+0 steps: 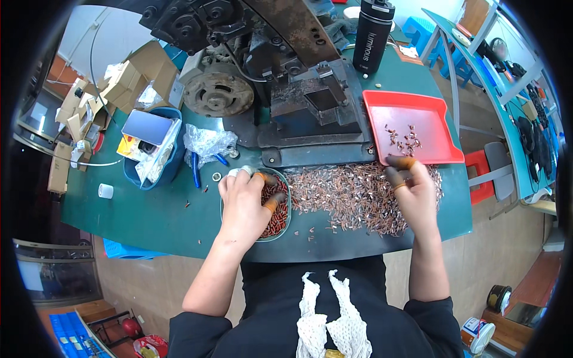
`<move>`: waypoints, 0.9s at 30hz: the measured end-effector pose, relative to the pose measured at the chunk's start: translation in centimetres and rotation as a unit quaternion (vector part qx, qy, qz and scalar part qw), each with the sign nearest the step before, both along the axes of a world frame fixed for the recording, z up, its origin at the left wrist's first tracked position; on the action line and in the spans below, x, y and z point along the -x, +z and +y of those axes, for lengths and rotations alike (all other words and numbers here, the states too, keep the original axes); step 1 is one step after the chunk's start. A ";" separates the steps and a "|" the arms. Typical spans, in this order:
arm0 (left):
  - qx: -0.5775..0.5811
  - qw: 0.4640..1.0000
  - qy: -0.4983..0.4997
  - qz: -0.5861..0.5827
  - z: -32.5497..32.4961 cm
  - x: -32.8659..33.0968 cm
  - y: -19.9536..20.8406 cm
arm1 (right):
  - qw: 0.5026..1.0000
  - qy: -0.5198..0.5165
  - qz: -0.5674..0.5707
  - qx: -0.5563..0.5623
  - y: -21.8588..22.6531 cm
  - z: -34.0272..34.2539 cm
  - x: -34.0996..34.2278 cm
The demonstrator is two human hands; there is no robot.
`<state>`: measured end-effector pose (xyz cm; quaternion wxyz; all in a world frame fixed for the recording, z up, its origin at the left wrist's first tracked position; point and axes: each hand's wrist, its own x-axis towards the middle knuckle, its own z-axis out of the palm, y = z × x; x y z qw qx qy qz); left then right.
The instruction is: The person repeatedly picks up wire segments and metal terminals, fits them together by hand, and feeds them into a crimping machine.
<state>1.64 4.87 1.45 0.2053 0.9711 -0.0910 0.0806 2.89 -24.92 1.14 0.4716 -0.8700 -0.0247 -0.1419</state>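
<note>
My left hand (246, 201) rests over a small round green dish (285, 230) filled with small reddish metal parts; its fingers wear orange rubber fingertip covers and bend down into the parts. My right hand (412, 190), also with fingertip covers, lies on the right end of a wide heap of small copper-coloured parts (346, 194) spread on the green table (149, 221). Its fingertips reach the near edge of a red plastic tray (382, 107) that holds a few of the same parts. Whether either hand pinches a part is hidden.
A dark metal press machine (286, 77) with a motor stands behind the heap. A black bottle (372, 36) is behind it. A blue basket (152, 146) with bags, blue-handled pliers (196, 170), a crumpled plastic bag (206, 142) and cardboard boxes (128, 80) lie at left.
</note>
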 end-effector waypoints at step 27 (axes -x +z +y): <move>0.466 0.878 -0.092 0.059 -3.2 1.9 0.0 | 0.848 0.224 0.269 -0.399 0.2 8.0 1.6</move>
